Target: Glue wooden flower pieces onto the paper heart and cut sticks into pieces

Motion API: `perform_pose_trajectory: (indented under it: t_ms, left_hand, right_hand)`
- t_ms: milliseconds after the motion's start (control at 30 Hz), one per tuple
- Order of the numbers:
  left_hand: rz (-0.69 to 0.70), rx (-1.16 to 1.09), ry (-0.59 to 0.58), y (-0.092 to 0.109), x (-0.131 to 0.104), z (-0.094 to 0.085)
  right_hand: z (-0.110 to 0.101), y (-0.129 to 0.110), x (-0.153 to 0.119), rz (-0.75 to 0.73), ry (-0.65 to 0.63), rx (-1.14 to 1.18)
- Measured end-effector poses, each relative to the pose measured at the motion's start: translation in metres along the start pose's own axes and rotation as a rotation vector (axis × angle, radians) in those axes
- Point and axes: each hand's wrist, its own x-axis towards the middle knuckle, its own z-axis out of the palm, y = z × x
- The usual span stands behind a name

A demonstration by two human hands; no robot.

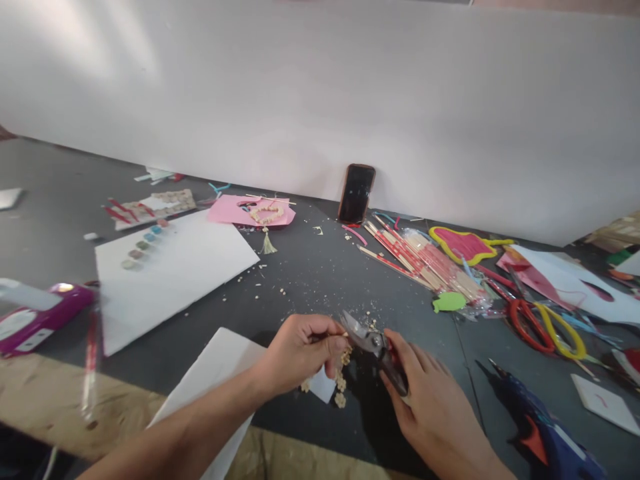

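Observation:
My left hand [313, 347] is closed in a pinch at the lower middle, holding the upper end of a strand of small beige flower-shaped pieces [341, 383]. The strand hangs below the fingertips. My right hand [425, 393] is wrapped round the dark handles of pruning shears [373, 341]. The shears' metal blades point up and left, right beside my left fingertips. Under my left hand lies a white sheet [215, 380], partly covered by the forearm. Small pale crumbs are scattered on the dark table [310, 267] beyond the hands.
A phone [357, 193] leans on the white wall. Wrapped sticks [425, 260], red scissors [530, 325] and a blue glue gun [550, 427] lie right. Left are a white board [170, 273], pink paper [225, 209] with a beaded loop [267, 214], and a purple tool [55, 320].

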Motion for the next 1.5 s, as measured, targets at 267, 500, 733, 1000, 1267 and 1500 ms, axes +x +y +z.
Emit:
perform_pose_trajectory:
  t_ms: [267,500,733,1000,1267,1500]
  left_hand:
    - [0.051,-0.043,0.043,-0.0026,0.0024,0.0012]
    - [0.004,-0.044,-0.027,-0.0011,-0.0001,-0.0029]
    - [-0.014,-0.045,-0.03,-0.0011,-0.0011,-0.0017]
    - [0.064,-0.001,0.018,-0.0009,-0.003,0.0006]
    - [0.141,0.061,0.016,0.0034,-0.0038,0.0002]
    - [0.091,0.055,0.032,0.0022,-0.0015,-0.001]
  right_hand:
    - [0.0007,-0.0001,0.0008,0.011,0.012,-0.005]
    - [-0.0011,0.0002,0.0009,-0.003,0.008,0.022]
    - [-0.0005,-0.0004,0.0001,-0.038,0.026,0.006]
    - [-0.0007,-0.0027,-0.0007,-0.028,-0.008,0.027]
    - [-0.0045,-0.006,-0.002,0.023,-0.073,0.126]
    - [0.0016,-0.005,0.0004,0.04,0.0,0.064]
